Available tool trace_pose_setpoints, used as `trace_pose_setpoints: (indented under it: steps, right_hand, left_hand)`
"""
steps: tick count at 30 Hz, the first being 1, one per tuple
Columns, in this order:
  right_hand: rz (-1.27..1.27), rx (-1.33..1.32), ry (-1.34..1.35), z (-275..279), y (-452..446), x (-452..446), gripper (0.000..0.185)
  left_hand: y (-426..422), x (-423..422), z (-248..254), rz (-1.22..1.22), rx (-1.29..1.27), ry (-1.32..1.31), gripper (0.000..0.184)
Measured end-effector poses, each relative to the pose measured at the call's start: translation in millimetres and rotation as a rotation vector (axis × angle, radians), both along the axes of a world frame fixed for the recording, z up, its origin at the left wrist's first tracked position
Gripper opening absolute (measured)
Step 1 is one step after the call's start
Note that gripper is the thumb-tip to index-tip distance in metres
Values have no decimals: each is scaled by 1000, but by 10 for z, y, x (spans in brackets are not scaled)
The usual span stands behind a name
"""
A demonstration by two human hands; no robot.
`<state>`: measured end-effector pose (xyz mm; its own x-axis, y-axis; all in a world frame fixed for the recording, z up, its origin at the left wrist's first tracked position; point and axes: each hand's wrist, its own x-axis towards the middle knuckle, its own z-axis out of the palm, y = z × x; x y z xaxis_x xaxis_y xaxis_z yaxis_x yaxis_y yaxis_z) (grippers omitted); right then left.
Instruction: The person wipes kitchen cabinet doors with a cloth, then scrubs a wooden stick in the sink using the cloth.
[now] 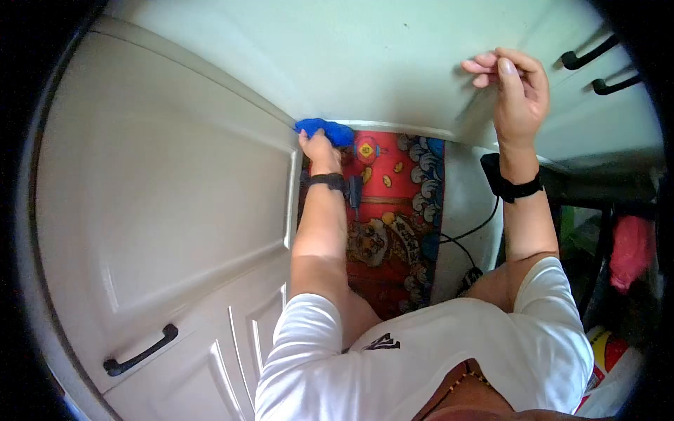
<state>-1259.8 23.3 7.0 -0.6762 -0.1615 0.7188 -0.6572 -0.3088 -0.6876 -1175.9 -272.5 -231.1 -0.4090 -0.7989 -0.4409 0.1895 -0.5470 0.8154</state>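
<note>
A bunched blue cloth [333, 132] lies under the fingers of my left hand [319, 149], where the beige panelled door [175, 168] meets the pale panel ahead. My left hand is closed on this cloth. On the right, my right hand [518, 98] is raised in front of the pale panel [393, 77], with its fingers loosely bent and apart. Nothing shows between them. I cannot tell whether its fingertips touch the panel. Each wrist wears a black band.
Below my arms lies a red patterned mat [382, 193], with a black cable [467, 235] to its right. Black handles stand out on the left door [144, 351] and at the upper right [590, 52]. A dark rack with a pink cloth [630, 252] is at my right.
</note>
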Motion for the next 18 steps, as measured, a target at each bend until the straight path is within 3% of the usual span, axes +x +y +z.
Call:
trace_pose_setpoints:
  steps: [3,9,11,16,18]
  right_hand:
    - [70,-26,-14,-8,32,-22,16]
    - [35,74,37,6,55,-31,18]
    - [50,60,24,19,25,-6,18]
    - [103,-6,-24,-14,32,4,18]
    - [95,-8,-22,23,27,9,17]
  left_hand:
    - [201,-76,70,9,-15,-193,55]
    - [750,-303,19,-105,45,-87,39]
    - [1012,-417,199,-35,90,-191,35]
    - [1550,-447,527,-181,294,-103,37]
    - [1691,-451,438,-271,307,14,34]
